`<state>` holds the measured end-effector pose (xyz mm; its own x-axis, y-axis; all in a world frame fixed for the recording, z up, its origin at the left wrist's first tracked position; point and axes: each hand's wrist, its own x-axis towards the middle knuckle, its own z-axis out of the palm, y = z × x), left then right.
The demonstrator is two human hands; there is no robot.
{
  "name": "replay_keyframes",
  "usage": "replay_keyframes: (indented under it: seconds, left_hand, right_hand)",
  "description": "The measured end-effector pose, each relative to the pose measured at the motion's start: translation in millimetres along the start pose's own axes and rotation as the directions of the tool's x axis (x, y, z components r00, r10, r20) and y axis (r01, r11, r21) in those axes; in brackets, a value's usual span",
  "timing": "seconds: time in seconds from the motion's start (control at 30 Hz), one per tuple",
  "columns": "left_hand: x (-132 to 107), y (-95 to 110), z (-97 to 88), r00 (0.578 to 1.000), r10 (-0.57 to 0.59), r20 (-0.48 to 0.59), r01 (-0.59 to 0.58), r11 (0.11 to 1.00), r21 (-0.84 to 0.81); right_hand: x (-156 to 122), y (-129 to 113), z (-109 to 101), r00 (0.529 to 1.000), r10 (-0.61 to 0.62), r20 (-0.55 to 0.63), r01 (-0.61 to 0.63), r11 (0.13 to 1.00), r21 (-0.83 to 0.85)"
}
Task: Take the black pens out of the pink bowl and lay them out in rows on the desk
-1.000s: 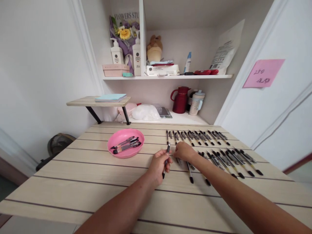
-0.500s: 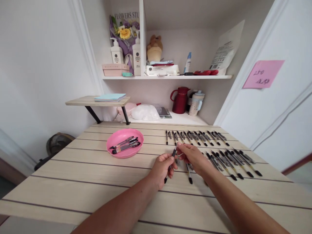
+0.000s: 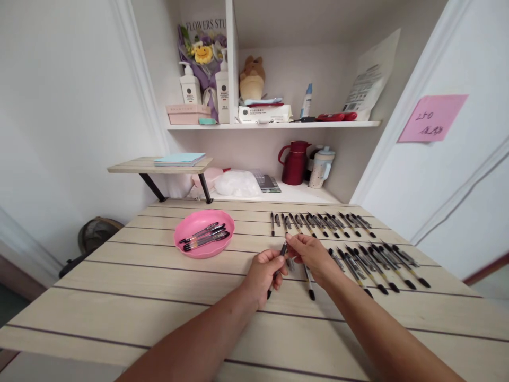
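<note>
My left hand (image 3: 265, 277) is closed round the barrel of a black pen (image 3: 275, 276), which slants up with its metal tip at the top. The fingertips of my right hand (image 3: 308, 253) are pinched together at that tip, and they partly hide it. Below my right hand lies another pen (image 3: 309, 284) with a black end. Several pens and pen parts (image 3: 382, 265) are laid out to the right, and a farther row of them (image 3: 322, 224) lies behind my hands. A pink dish (image 3: 186, 225) on the left contains several assembled pens (image 3: 207, 237).
A small raised shelf (image 3: 139, 164) with blue paper on it stands at the table's back left. Behind the table, a white cabinet holds a red jug (image 3: 294, 163), a pale cup (image 3: 321, 168) and a plastic bag (image 3: 238, 183). A pink note (image 3: 433, 118) sticks to the right wall.
My right hand has shifted slightly left against the pen tip, with its fingers drawn closer together. My left hand still grips the pen in nearly the same place.
</note>
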<state>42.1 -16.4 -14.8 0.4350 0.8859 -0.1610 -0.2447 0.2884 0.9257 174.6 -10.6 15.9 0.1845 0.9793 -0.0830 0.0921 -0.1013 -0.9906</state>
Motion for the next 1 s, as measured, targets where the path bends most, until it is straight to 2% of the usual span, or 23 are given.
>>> replay_keyframes:
  seconds: [0.1, 0.2, 0.3, 0.37, 0.5, 0.6, 0.67, 0.77, 0.83, 0.93, 1.0]
  left_hand:
    - [0.9, -1.5, -1.0, 1.0, 0.01, -0.006, -0.01, 1.0, 0.023]
    - [1.0, -1.4, -1.9, 0.999, -0.007, 0.034, 0.007, 1.0, 0.009]
    - [0.8, -0.6, -2.5, 0.996, -0.024, 0.09, 0.027, 0.999, -0.024]
    - [0.9, -0.6, -2.7, 0.994, -0.016, 0.106, 0.02, 0.999, -0.038]
    - [1.2, -0.9, -2.7, 0.995, -0.011, 0.097, 0.014, 0.999, -0.032]
    - [1.3, -1.0, -2.5, 0.995, -0.032, 0.093, 0.034, 0.999, -0.014]
    - [1.6, -1.5, -2.6, 0.995, -0.029, 0.091, 0.03, 0.999, -0.015]
    - [2.5, -2.8, -3.4, 0.995, -0.017, 0.101, 0.019, 1.0, -0.021]
    - [2.9, -3.3, -3.9, 0.993, -0.027, 0.116, 0.03, 0.999, -0.018]
    - [2.5, -2.2, -3.8, 0.991, -0.052, 0.126, 0.057, 0.998, -0.031]
    - [1.6, -0.8, -3.2, 0.99, -0.059, 0.124, 0.066, 0.997, -0.048]
  right_hand:
    - [0.3, 2.0, 0.4, 0.999, -0.033, 0.016, 0.032, 0.999, 0.016]
    - [1.0, 3.1, -1.4, 0.995, -0.061, 0.078, 0.052, 0.991, 0.122]
    - [-0.9, 1.0, -4.0, 0.985, -0.025, 0.172, -0.017, 0.971, 0.238]
    - [-2.3, -0.6, -5.3, 0.979, 0.021, 0.203, -0.074, 0.964, 0.256]
    - [-2.6, 0.0, -6.6, 0.986, 0.056, 0.158, -0.088, 0.975, 0.206]
    - [-2.5, 1.0, -7.5, 0.982, 0.011, 0.19, -0.059, 0.967, 0.25]
    - [-2.8, 1.1, -7.9, 0.975, 0.027, 0.218, -0.088, 0.956, 0.278]
    - [-3.3, 1.6, -7.8, 0.979, 0.06, 0.197, -0.108, 0.963, 0.246]
    - [-3.5, 1.9, -7.6, 0.982, 0.035, 0.187, -0.08, 0.968, 0.236]
    - [-4.1, 1.4, -7.6, 0.969, -0.002, 0.248, -0.075, 0.951, 0.302]
    - [-4.5, 0.9, -7.5, 0.963, 0.017, 0.267, -0.108, 0.939, 0.328]
